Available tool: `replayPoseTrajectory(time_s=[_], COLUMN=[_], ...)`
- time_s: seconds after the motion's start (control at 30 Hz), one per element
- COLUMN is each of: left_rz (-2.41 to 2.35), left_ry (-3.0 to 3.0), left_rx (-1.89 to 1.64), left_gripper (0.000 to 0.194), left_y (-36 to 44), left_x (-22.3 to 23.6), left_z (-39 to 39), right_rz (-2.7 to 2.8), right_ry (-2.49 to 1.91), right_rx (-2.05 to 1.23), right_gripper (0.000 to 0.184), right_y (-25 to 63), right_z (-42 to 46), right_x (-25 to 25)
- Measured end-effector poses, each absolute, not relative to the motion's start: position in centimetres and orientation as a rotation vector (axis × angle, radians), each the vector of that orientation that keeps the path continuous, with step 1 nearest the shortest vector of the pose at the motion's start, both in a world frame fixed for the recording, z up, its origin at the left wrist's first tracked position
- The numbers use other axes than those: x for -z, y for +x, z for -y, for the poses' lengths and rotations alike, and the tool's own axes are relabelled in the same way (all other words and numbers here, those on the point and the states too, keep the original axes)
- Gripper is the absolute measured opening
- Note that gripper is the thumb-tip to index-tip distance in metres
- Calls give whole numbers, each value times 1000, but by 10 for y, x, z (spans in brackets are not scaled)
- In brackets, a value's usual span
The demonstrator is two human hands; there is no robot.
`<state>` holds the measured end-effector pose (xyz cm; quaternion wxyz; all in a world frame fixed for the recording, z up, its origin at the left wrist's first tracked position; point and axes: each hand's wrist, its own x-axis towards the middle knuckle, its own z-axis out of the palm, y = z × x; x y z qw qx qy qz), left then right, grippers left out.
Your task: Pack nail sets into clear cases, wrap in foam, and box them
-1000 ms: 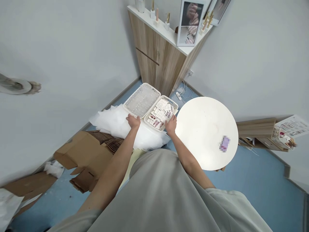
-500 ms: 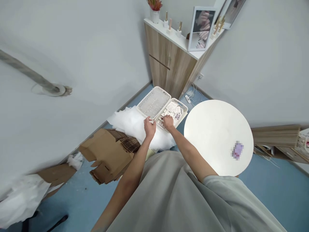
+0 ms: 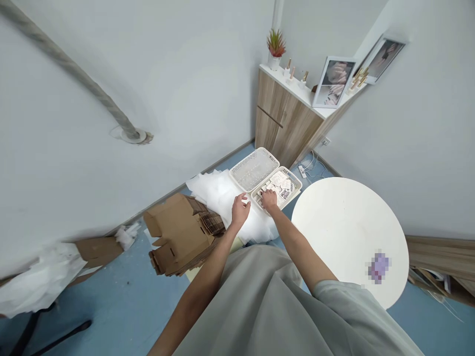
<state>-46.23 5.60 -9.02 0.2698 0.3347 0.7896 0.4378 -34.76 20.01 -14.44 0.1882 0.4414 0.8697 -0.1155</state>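
L hand [image 3: 241, 211] nearest, above the white sheets [image 3: 222, 198], fingers curled w/ thumb apart, nothing seen between. R hand [image 3: 269, 200] reaches into the card basket [image 3: 299, 191] at its near-left part, fingertips down at the cards [image 3: 279, 179]; can't tell if clamped. Cards fill most of that basket, up to its far edge. Other basket [image 3: 254, 170], w/ clear pcs, adjoins its left edge. Wood cabinet [image 3: 274, 113] behind, plant [image 3: 275, 47] on its far-left corner.
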Motion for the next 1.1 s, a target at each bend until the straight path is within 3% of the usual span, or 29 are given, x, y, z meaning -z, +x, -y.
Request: replayPoseTrajectory(time_s=[0.43,0.67,0.9,1.1], left_rz=[-2182,-2175,-2148,-2134], left_ry=[843,846,840,821], left_rx=[-1206,-1232,-1241,-1252], left_gripper=[39,40,40,39], left_y=[-470,-465,-463,-461], left_x=[83,81,82,82], left_z=[-20,-20,-24,-23], right_rz=[-2434,-2462,-2427,-2460], right_ry=[1149,1110,1122,1051], right_rx=[210,152,148,171], right_gripper=[34,46,34,35], right_y=[-344,-342,-341,-335], right_z=[-202,-204,-199,-200], right_x=[141,141,139,131])
